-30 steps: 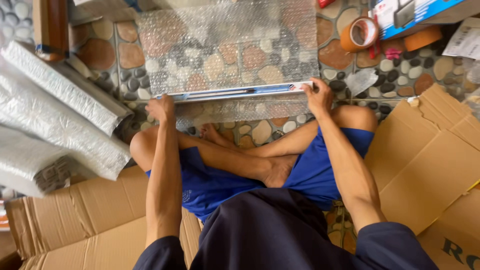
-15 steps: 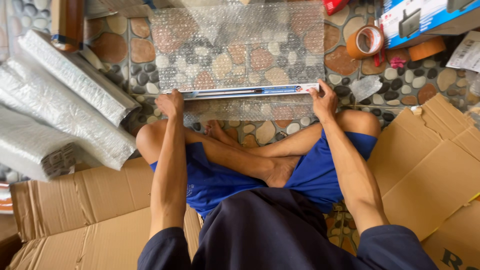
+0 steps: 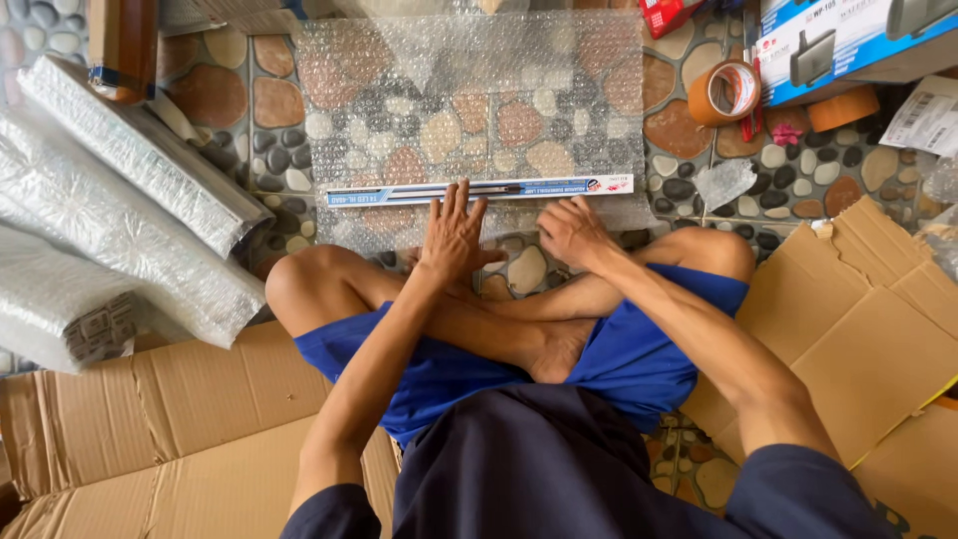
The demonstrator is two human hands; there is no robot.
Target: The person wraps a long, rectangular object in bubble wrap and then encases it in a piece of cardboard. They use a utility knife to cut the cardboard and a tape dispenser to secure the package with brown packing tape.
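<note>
A long, narrow white and blue box (image 3: 479, 191) lies crosswise on a sheet of clear bubble wrap (image 3: 469, 100) spread over the pebble-pattern floor. My left hand (image 3: 454, 235) rests flat with fingers spread on the near edge of the bubble wrap, fingertips touching the box near its middle. My right hand (image 3: 571, 232) lies just to the right of it, fingers curled on the wrap's near edge below the box. I sit cross-legged in blue shorts right behind the sheet.
Rolls of bubble wrap (image 3: 110, 230) lie at the left. Flattened cardboard (image 3: 878, 319) lies on both sides of me. A roll of brown tape (image 3: 726, 92), a blue and white carton (image 3: 848, 40) and small packets sit at the far right.
Both hands have moved inward from the two ends of the box to its middle, and now lie close together on the near edge of the wrap.
</note>
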